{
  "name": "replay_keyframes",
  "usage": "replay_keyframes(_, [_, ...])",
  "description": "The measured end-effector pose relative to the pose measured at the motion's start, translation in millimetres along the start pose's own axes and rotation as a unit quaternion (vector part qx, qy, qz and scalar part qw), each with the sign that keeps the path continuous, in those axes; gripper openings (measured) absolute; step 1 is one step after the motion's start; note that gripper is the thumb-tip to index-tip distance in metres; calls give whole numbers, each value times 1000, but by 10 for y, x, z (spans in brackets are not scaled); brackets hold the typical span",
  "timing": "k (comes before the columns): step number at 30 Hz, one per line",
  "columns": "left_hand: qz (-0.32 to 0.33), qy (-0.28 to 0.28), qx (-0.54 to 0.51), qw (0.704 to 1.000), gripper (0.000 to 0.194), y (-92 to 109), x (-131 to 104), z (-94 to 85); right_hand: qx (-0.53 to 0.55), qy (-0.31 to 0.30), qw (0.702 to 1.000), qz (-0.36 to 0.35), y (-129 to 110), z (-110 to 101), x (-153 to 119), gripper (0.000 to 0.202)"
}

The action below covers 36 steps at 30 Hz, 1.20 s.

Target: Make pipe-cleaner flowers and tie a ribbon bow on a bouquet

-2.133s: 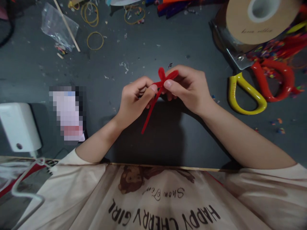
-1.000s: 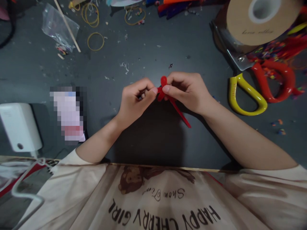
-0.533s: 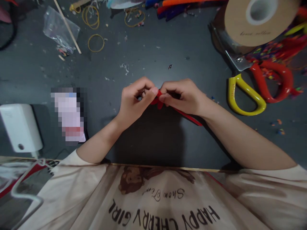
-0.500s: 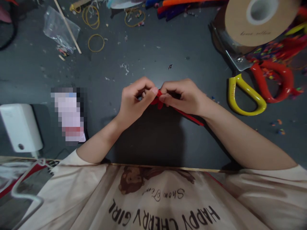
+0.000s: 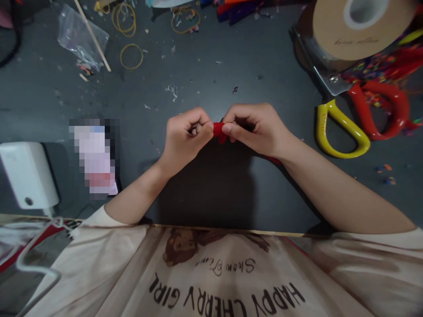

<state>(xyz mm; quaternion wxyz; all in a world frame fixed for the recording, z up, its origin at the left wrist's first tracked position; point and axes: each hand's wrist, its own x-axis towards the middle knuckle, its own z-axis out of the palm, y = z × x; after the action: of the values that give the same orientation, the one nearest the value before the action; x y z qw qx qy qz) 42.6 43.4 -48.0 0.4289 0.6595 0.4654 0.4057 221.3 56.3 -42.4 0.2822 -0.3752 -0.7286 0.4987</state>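
A small red strip [image 5: 218, 129] spans the short gap between my two hands, above the dark table near the middle of the view. My left hand [image 5: 190, 138] pinches its left end between thumb and fingers. At the other end, my right hand [image 5: 253, 127] pinches it with thumb and forefinger. A bit of red hangs just below the strip, and another red part shows under my right wrist. The fingers hide much of the red piece, so its full shape cannot be made out.
Scissors [image 5: 333, 81] with yellow and red handles lie at the right beside a ribbon spool [image 5: 363, 42]. On the left are a blurred phone [image 5: 95, 158] and a white power bank [image 5: 29, 176]. Rubber bands [image 5: 131, 57] and a plastic bag [image 5: 81, 39] lie farther back.
My hands have moved slightly apart, and more of the red strip shows between them. My right hand has turned a little, and less red shows below its wrist.
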Motion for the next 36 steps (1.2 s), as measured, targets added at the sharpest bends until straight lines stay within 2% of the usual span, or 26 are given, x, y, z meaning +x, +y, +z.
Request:
replay_keyframes(5, [-8, 19, -36, 999, 26, 23, -3, 25, 9, 9, 1000, 18, 1, 16, 14, 21])
replay_keyframes(10, [-4, -19, -69, 997, 17, 6, -8, 43, 18, 19, 999, 27, 3, 18, 19, 23])
replay_keyframes(16, [-6, 32, -79, 996, 23, 11, -3, 55, 15, -2, 1000, 6, 16, 4, -3, 19])
replay_keyframes(21, [-16, -3, -67, 998, 21, 26, 1, 47, 0, -3, 1000, 12, 7, 7, 8, 19])
replay_keyframes(26, [-22, -9, -66, 998, 21, 19, -2, 30, -6, -5, 1000, -8, 29, 19, 1, 10])
replay_keyframes(29, [-20, -8, -61, 998, 22, 12, -8, 14, -25, 20, 999, -14, 29, 36, -12, 10])
replay_keyframes(33, [-18, -50, -27, 998, 21, 8, -13, -7, -94, 97, 990, -39, 8, 59, -29, 10])
replay_keyframes(36, [-18, -55, -37, 998, 22, 13, -14, -8, -110, 115, 986, -52, 3, 70, -39, 11])
